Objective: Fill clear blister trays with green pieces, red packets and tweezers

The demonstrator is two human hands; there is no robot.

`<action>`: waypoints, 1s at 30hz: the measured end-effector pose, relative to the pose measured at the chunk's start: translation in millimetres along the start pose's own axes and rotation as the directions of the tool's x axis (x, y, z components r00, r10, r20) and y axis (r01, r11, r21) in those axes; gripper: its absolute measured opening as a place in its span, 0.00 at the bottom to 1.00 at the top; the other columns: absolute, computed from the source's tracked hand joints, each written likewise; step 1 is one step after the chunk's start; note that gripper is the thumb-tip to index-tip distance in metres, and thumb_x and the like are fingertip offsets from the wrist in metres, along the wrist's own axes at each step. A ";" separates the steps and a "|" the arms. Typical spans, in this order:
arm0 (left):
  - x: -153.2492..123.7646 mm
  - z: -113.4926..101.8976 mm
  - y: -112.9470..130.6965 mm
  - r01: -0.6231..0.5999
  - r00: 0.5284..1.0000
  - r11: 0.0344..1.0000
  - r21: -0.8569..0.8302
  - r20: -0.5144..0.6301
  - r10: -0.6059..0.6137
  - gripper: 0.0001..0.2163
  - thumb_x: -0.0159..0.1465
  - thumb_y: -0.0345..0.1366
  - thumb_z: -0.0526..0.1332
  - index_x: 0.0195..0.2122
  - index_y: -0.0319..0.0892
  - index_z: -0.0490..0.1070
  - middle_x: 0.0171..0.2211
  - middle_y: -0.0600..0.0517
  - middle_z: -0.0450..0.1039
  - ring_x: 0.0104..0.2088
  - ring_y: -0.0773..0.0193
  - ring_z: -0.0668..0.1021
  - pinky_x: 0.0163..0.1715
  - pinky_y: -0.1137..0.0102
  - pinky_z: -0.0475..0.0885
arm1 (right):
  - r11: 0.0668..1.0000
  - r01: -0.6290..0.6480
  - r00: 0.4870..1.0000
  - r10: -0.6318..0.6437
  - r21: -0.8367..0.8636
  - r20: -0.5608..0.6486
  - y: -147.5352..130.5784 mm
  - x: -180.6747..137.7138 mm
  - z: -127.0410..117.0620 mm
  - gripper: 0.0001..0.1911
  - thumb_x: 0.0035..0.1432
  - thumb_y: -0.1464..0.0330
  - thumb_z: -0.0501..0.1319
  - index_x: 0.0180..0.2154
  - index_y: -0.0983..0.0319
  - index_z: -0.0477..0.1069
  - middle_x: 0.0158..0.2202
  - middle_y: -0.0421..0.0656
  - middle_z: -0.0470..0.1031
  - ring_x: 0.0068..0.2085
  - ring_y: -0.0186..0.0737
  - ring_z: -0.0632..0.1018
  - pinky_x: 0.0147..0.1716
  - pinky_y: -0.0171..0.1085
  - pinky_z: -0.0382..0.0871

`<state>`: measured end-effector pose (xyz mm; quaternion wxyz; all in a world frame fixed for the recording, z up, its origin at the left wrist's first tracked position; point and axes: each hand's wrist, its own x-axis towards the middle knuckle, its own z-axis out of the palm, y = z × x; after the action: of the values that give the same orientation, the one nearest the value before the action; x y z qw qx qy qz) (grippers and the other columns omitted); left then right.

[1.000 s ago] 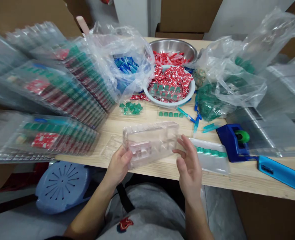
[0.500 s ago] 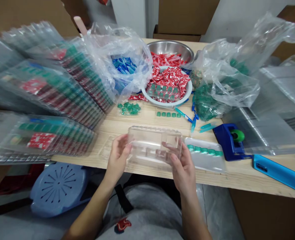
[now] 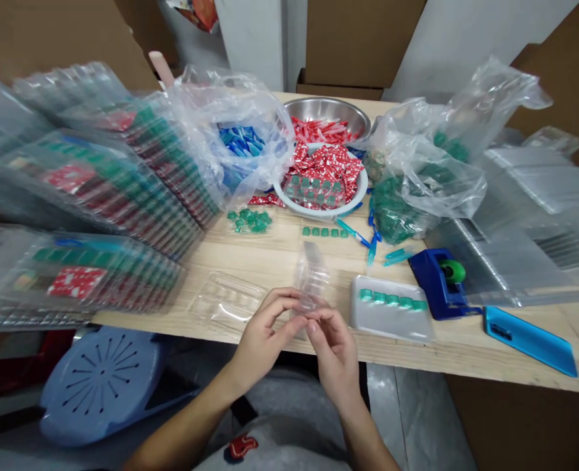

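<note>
My left hand [image 3: 262,337] and my right hand [image 3: 333,350] meet at the near edge of the wooden table [image 3: 279,258]. Both pinch the near end of a clear plastic blister tray [image 3: 311,278], which stands edge-on and points away from me. Another empty clear tray [image 3: 228,297] lies flat just left of my hands. A grey tray with a row of green pieces [image 3: 392,307] lies just right of them.
Stacks of filled clear packs [image 3: 107,196] crowd the left. Behind are a bag of blue pieces [image 3: 243,140], a white bowl of red packets [image 3: 326,180], a steel bowl [image 3: 331,111] and bags of green pieces [image 3: 417,190]. A blue tape dispenser [image 3: 439,281] and blue phone [image 3: 529,330] lie right. A blue stool [image 3: 107,383] stands below.
The clear tray was held flat and wide between my hands; it is turned edge-on now. Both hands have come together at its near end.
</note>
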<state>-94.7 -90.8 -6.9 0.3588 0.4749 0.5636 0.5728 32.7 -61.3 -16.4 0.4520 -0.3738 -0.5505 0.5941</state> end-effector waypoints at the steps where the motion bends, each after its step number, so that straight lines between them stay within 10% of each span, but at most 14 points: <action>1: 0.6 -2.4 0.9 0.034 0.999 0.999 -0.015 0.012 -0.034 0.05 0.63 0.38 0.64 0.36 0.44 0.77 0.42 0.48 0.75 0.48 0.59 0.77 0.51 0.66 0.71 | 1.000 -0.003 1.000 0.003 -0.023 0.004 -2.7 1.9 -2.0 0.11 0.61 0.59 0.61 0.35 0.58 0.75 0.49 0.48 0.78 0.52 0.45 0.77 0.52 0.43 0.71; 8: -3.8 -2.7 5.5 0.130 0.991 0.986 -0.102 -0.010 -0.132 0.07 0.61 0.40 0.65 0.31 0.43 0.77 0.41 0.48 0.75 0.46 0.60 0.78 0.47 0.68 0.73 | 0.991 0.070 0.997 -0.068 -0.114 0.028 -11.1 5.3 -8.7 0.06 0.61 0.66 0.61 0.33 0.56 0.77 0.52 0.45 0.75 0.56 0.43 0.74 0.56 0.45 0.65; 15: -4.8 0.8 0.0 0.149 0.982 0.980 -0.132 -0.100 -0.162 0.10 0.60 0.44 0.66 0.30 0.42 0.77 0.40 0.48 0.76 0.45 0.60 0.78 0.47 0.67 0.74 | 0.982 0.126 0.966 -0.154 -0.140 -0.208 -6.9 10.2 -15.7 0.07 0.58 0.68 0.61 0.27 0.59 0.72 0.42 0.43 0.76 0.47 0.40 0.76 0.48 0.41 0.67; 22: -3.0 -45.5 -11.6 0.326 0.937 0.837 -0.438 0.037 -0.346 0.16 0.59 0.50 0.66 0.30 0.41 0.76 0.39 0.46 0.80 0.45 0.54 0.80 0.44 0.59 0.77 | 0.939 0.186 0.793 0.031 0.290 -0.609 -19.4 32.6 -75.1 0.05 0.45 0.71 0.62 0.21 0.60 0.68 0.35 0.37 0.79 0.36 0.37 0.80 0.43 0.43 0.73; 26: -12.6 -58.8 -9.5 0.028 0.975 0.997 0.073 0.216 -0.043 0.07 0.66 0.38 0.60 0.40 0.45 0.76 0.49 0.45 0.77 0.56 0.55 0.75 0.57 0.56 0.69 | 0.914 0.306 0.693 -0.021 0.268 -0.720 -32.3 32.1 -94.1 0.05 0.46 0.71 0.59 0.21 0.59 0.70 0.33 0.38 0.79 0.34 0.36 0.80 0.45 0.46 0.76; 30: -12.2 -59.1 -17.6 -0.441 0.861 0.715 0.542 0.480 0.166 0.11 0.66 0.25 0.55 0.42 0.44 0.74 0.57 0.43 0.71 0.63 0.53 0.65 0.63 0.48 0.59 | 0.911 0.351 0.575 -0.026 0.217 -0.818 -40.8 27.0 -102.0 0.07 0.47 0.70 0.56 0.20 0.59 0.70 0.33 0.38 0.78 0.33 0.35 0.79 0.42 0.44 0.78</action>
<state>-149.4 -118.5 -20.9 0.1821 0.7613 0.5501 0.2909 125.5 -4.0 13.9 0.7714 -0.4495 -0.2088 0.3992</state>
